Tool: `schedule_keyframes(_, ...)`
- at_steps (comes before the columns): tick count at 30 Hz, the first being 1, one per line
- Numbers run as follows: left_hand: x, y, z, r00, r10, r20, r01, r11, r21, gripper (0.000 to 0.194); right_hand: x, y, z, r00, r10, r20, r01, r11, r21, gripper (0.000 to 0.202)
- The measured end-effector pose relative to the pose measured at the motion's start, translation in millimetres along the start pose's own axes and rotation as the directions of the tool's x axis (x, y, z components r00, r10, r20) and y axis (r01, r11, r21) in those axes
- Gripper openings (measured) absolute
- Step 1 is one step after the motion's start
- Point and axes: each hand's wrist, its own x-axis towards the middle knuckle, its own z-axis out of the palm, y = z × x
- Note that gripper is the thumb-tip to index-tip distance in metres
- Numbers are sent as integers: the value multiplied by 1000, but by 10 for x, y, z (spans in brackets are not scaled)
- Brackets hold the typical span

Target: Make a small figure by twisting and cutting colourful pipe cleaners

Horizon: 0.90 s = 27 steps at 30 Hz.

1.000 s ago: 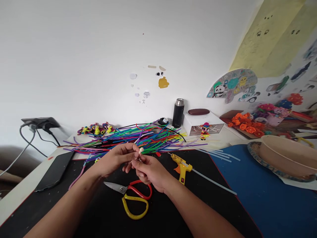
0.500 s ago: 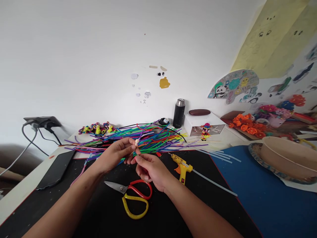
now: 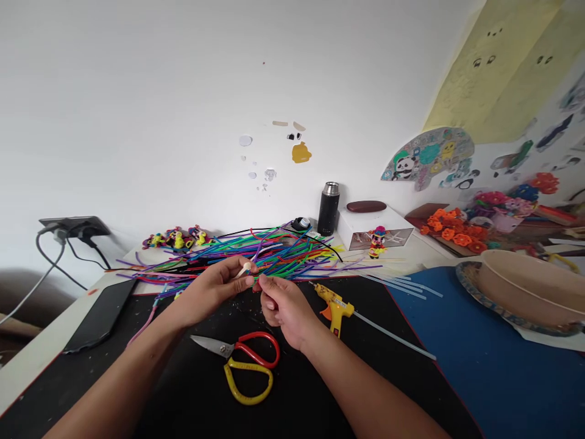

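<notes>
My left hand (image 3: 214, 286) is closed, with a small white piece (image 3: 246, 267) with a rounded end showing between its fingers. Close against it, my right hand (image 3: 287, 308) pinches with thumb and forefinger. A bit of red shows at its fingertips, too small to name. Both sets of fingertips nearly meet above the black mat (image 3: 173, 378). Behind them spreads a heap of coloured pipe cleaners (image 3: 283, 253). Below lie scissors (image 3: 249, 360) with one red and one yellow handle, blades apart. Right of my right hand rests a yellow glue gun (image 3: 336, 308) with a clear glue stick in its back.
A dark phone-like slab (image 3: 100, 314) lies at the left. Small pipe-cleaner figures (image 3: 176, 238) sit by the wall. A black flask (image 3: 328, 210) stands beside a white box (image 3: 397, 225), with another figure (image 3: 377, 241) before it. At right are glue sticks (image 3: 397, 285) and a large bowl (image 3: 534, 292).
My right hand has shifted slightly right and up. The white piece in my left hand has tilted, and my left fingers have drawn closer together. The view has moved a little.
</notes>
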Motion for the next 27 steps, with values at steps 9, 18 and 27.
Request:
schedule_keyframes(9,4,-57,-11,999,37,0,-37,999,27,35,-2,16,26,1000,4,4,-4,1000,-1,51)
schedule_keyframes(18,-38,-49,-93,999,43,6,-44,980,194,35,-9,30,42,1000,-2,-2,2,998,-56,52)
schedule_keyframes(27,29,-84,-38,999,12,-52,4,953,304,47,-15,62,37,999,8,51,-4,998,-69,49)
